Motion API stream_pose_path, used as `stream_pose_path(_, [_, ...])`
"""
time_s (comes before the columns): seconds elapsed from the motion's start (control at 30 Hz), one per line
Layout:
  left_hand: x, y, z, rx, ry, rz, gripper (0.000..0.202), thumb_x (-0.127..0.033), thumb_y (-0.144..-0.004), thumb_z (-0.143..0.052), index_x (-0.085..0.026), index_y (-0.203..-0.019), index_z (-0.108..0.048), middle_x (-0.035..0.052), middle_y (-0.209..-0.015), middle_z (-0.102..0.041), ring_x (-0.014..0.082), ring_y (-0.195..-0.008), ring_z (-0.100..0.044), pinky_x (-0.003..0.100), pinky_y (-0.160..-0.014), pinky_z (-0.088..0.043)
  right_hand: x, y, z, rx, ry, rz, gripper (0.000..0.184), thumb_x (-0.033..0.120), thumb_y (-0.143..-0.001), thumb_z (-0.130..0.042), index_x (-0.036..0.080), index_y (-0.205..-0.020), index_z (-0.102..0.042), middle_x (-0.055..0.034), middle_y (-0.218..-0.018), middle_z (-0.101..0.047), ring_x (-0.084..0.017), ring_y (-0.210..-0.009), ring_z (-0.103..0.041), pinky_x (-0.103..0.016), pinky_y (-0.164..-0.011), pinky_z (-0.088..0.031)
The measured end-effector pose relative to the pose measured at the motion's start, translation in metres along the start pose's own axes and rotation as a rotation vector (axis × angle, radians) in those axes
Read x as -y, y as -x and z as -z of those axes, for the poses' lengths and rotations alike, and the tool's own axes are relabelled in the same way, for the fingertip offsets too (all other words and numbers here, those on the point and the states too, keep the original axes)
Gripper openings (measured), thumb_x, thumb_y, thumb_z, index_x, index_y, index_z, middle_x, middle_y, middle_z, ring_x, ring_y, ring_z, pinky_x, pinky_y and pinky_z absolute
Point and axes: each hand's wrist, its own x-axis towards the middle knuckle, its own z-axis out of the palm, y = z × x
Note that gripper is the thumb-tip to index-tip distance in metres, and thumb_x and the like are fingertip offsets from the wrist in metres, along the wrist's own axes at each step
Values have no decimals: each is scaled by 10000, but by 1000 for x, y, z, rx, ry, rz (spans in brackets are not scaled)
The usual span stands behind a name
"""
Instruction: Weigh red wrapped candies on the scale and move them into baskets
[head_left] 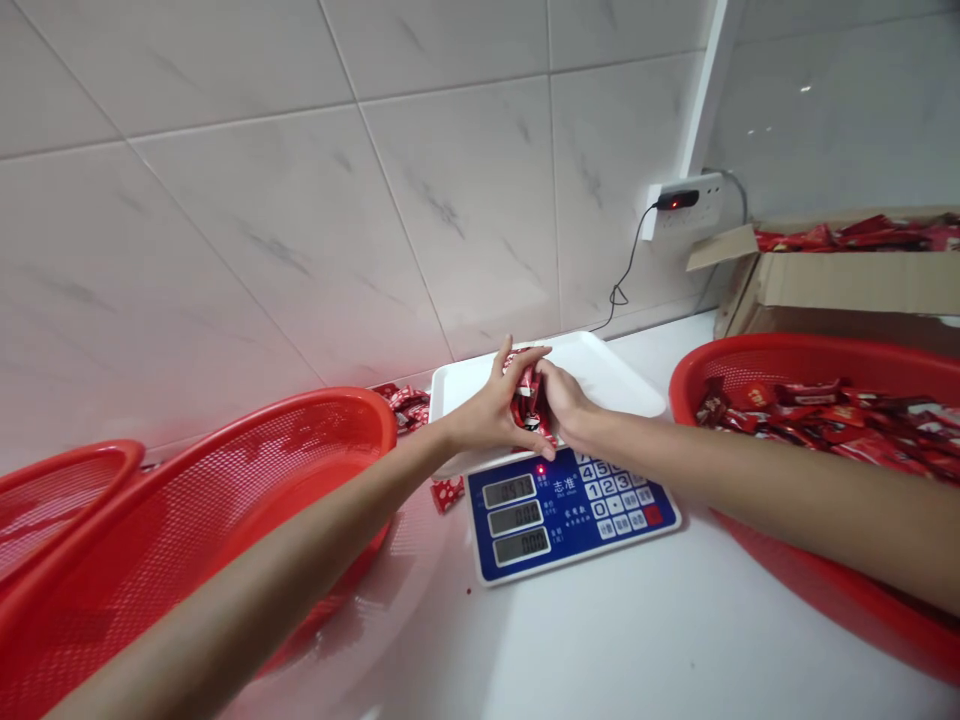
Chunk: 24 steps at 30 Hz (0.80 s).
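Over the scale tray [604, 368], my left hand [489, 412] and right hand [568, 405] clasp red packets [527, 396]; better I squeeze evenly so none slips.

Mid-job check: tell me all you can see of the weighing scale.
The scale stands on the white counter between two red baskets. It has a blue front panel, three small displays, a number keypad and one lit red lamp. Its white pan looks plastic. Left hand and right hand hold red packets at its front edge.
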Motion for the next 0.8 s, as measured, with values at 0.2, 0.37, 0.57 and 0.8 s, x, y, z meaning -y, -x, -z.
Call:
stream_pose_path(0.2, [8,-12,7,33,3,-22,823,-365,-581,-858,-247,-1286,-449,140,-1330,-557,322,-1229,-543,443,-1059,-435,5,1,1,-22,58,-22,253,329,-829,-392,212,-910,-601,-47,-807,-625,-215,-846,-616,-369,-815,-508])
stream_pose_path(0.37, [2,-13,1,-14,-23,50,642,-235,-558,-761,-224,-1149,-509,89,-1119,-642,275,-972,-619,389,-859,-504,5,5,0,-58,120,0,682,553,-867,-395,169,-1430,-423,-127,-1183,-652,-258,-1084,-621,-388,-953,-482])
stream_pose_path(0.57, [-8,-12,-15,-230,-2,156,473,-228,-595,-719,-212,-1032,-538,83,-1040,-635,313,-1021,-586,448,-907,-460,11,10,0,-69,268,42,1044,682,-834,-427,154,-1589,63,-161,-1409,-551,-287,-1267,-542,-423,-1070,-408])
stream_pose_path(0.8, [-1,-12,-10,-367,328,242,507,-227,-546,-634,-225,-1039,-520,-3,-875,-628,236,-858,-633,372,-788,-515,23,5,1,29,305,86,955,748,-846,-400,204,-1580,-120,-161,-1441,-505,-316,-1346,-454,-474,-1091,-402])
